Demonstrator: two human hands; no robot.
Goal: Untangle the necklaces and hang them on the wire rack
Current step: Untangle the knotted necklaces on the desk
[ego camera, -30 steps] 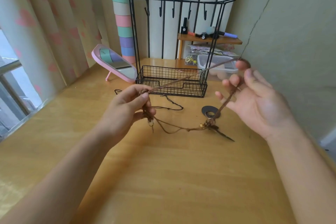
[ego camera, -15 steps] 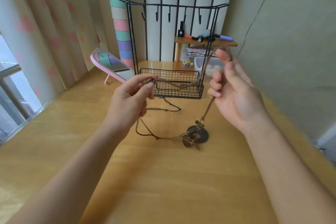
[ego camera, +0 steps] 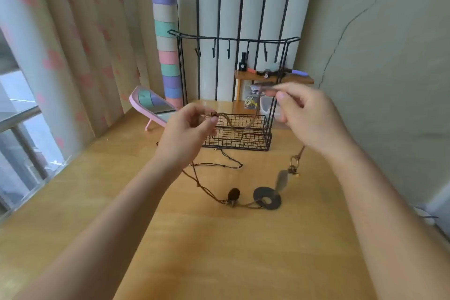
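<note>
Wood tabletop, curtain at left.
Held: necklace, pinched by fingers of left hand, right hand, before rack.

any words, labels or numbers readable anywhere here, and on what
No text can be read anywhere.
Small black bottle on the wooden shelf: a pale patch, maybe a label, too blurred to read.
Papers under that shelf: too small to read.
Wire rack, brown necklace, pink mirror: no markings seen.

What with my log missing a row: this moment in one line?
left hand: pinches cord; right hand: holds cord; disc: on table; rack: hooks bare
</note>
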